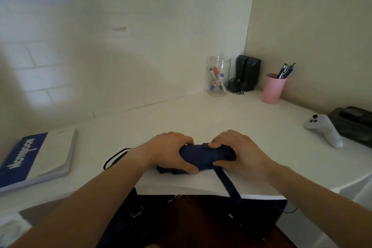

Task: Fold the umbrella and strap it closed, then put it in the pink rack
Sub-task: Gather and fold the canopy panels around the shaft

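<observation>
Your left hand (171, 152) and right hand (236, 153) are both clamped on the collapsed navy umbrella (203, 159), which lies on the white surface (201, 115) just inside its near edge. Your right thumb presses a small flap against the fabric, and a navy strap (227, 184) trails from the umbrella over the near edge. A black cord loop (114, 158) lies beside your left wrist. A pink cup (272, 90) of pens stands near the far right corner.

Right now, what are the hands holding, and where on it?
Both grip the folded navy umbrella on the desk: left hand around its left end, right hand around its right end.
</observation>
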